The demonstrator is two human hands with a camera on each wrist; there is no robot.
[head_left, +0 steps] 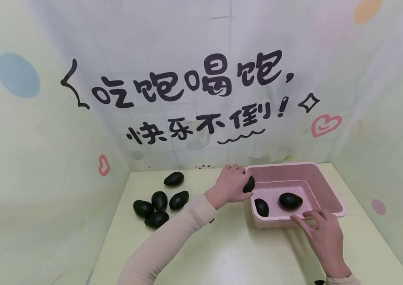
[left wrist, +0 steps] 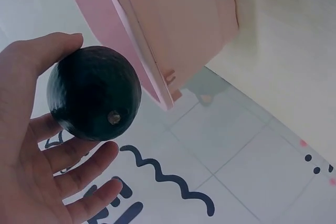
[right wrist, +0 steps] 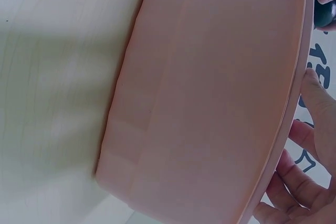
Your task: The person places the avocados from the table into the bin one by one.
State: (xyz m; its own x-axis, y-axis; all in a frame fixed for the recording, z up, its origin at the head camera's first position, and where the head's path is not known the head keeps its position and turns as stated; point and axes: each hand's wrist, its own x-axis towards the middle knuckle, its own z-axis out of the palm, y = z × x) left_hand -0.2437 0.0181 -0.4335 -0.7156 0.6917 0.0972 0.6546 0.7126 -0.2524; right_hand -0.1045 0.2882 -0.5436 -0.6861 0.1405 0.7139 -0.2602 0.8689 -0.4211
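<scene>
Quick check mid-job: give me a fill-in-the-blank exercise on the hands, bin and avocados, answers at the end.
One avocado is in the person's ____ hand.
The right hand touches the pink bin on its ____, not its far, side.
The number of avocados seen lying in the bin is ____.
In the head view, more avocados lie to the bin's ____.
Missing words: left; near; two; left.

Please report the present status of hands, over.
Left hand holding dark green oval avocado near pink rectangular plastic bin. Right hand touching bin's near rim. No obstacle visible.
</scene>
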